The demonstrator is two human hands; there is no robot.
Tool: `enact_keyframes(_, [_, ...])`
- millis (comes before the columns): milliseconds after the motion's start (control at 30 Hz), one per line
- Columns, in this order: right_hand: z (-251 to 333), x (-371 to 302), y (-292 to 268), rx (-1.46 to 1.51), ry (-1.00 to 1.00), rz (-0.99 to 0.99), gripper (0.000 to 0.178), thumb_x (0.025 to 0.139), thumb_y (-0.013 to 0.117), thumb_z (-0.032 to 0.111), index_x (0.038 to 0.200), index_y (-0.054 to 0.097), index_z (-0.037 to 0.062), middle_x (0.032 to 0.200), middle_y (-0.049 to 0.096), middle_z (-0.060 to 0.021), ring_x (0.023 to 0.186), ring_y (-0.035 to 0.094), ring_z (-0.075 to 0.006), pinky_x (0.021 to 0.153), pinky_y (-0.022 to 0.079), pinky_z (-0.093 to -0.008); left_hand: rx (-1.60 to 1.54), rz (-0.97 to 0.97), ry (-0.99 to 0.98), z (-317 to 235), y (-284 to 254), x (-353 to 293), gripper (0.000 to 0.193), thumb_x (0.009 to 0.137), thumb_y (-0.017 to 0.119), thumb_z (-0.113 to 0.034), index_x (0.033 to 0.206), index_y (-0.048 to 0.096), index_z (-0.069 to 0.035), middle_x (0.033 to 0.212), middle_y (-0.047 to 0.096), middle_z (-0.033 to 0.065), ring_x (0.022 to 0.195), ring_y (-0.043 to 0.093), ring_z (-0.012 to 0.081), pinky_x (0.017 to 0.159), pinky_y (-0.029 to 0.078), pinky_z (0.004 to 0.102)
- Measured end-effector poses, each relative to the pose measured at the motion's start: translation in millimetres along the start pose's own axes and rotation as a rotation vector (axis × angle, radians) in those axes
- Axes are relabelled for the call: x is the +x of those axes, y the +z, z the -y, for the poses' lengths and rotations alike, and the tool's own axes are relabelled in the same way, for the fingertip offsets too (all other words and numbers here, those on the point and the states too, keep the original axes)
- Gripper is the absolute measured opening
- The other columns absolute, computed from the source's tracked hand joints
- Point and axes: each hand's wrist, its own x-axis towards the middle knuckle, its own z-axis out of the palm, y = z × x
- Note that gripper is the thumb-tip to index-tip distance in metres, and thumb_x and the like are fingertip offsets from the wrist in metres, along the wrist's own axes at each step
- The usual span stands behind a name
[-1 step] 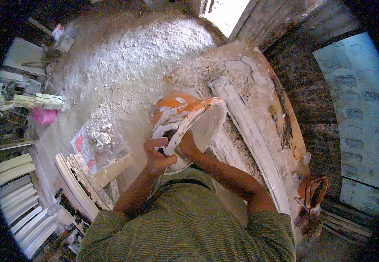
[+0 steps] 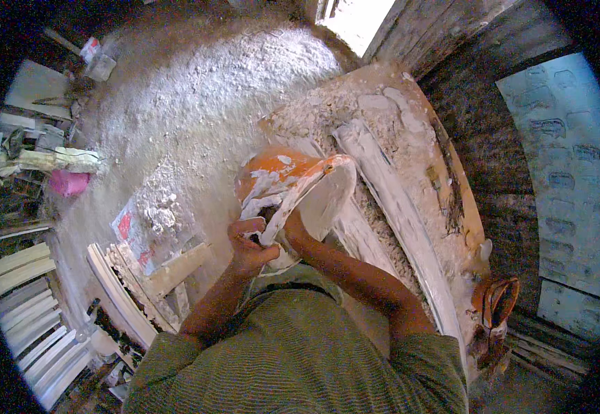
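An orange bucket (image 2: 281, 171), smeared with white plaster, is tilted on its side in front of my body, its mouth toward the right and toward me. My left hand (image 2: 250, 250) is closed on the near left part of its plaster-coated rim. Inside the mouth, my right hand (image 2: 296, 236) reaches against the white-coated inner wall; its fingers are hidden there. Just right of the bucket, a long white plaster-covered mould or strip (image 2: 390, 200) lies on a plaster-crusted bench (image 2: 410, 124).
Left of me lie curved pale strips (image 2: 117, 286) and a flattened sack (image 2: 133, 234) with plaster lumps on it. A pink item (image 2: 70, 182) sits among clutter farther left. An orange-brown container (image 2: 497, 303) stands at the right. White powder covers the floor (image 2: 210, 90).
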Motion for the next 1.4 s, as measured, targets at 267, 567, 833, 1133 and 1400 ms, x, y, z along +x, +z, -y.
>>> enact_keyframes(267, [17.3,53.4,25.0,2.146,0.601,-0.041,0.046,0.101,0.045,0.045,0.128,0.057,0.0095,0.119,0.063,-0.0109,0.108,0.062,-0.0244,0.095,0.054,-0.0401,-0.136,-0.103,-0.243,55.2,-79.2,44.8,0.066,0.045,0.08,0.0,0.108,0.059,-0.004,0.103,0.066,0.0116,0.097,0.064,0.0266,0.091,0.052,0.0441])
enact_keyframes(567, [-12.5,136.8,-87.9,1.464,-0.084,0.059,0.034,0.096,0.056,0.045,0.086,0.061,0.0122,0.088,0.058,-0.0011,0.078,0.052,-0.0194,0.066,0.046,-0.0382,-0.075,-0.554,-0.116,84.9,-132.2,42.8,0.049,0.057,0.076,-0.012,0.104,0.063,-0.005,0.112,0.063,0.0169,0.109,0.06,0.0323,0.098,0.049,0.0486])
enact_keyframes(833, [-95.3,94.4,-98.3,1.601,-0.092,-0.349,0.028,0.09,0.059,0.042,0.075,0.06,0.0193,0.082,0.057,-0.0006,0.077,0.053,-0.0242,0.067,0.046,-0.0413,0.083,-0.345,-0.074,101.9,-239.7,11.3,0.056,0.07,0.067,-0.028,0.119,0.057,-0.004,0.131,0.055,0.0212,0.114,0.057,0.0374,0.096,0.049,0.0535])
enact_keyframes(1133, [-93.3,-77.6,-199.7,1.864,-0.599,-0.236,0.037,0.093,0.048,0.045,0.069,0.057,0.017,0.075,0.057,-0.0067,0.075,0.058,-0.0271,0.071,0.05,-0.0405,0.313,-0.308,0.036,102.0,-220.2,-70.1,0.041,0.079,0.067,-0.036,0.098,0.063,0.0,0.113,0.065,0.0173,0.097,0.062,0.0307,0.081,0.054,0.0469])
enact_keyframes(1400, [-239.3,-328.8,-344.6,1.417,-0.638,-0.898,0.044,0.094,0.041,0.051,0.079,0.059,0.0135,0.082,0.061,-0.0095,0.077,0.061,-0.0293,0.074,0.052,-0.0482,0.291,-0.323,0.115,46.4,-85.6,-199.7,0.042,0.08,0.065,-0.037,0.099,0.062,0.0,0.111,0.065,0.0166,0.097,0.062,0.0302,0.081,0.054,0.0461])
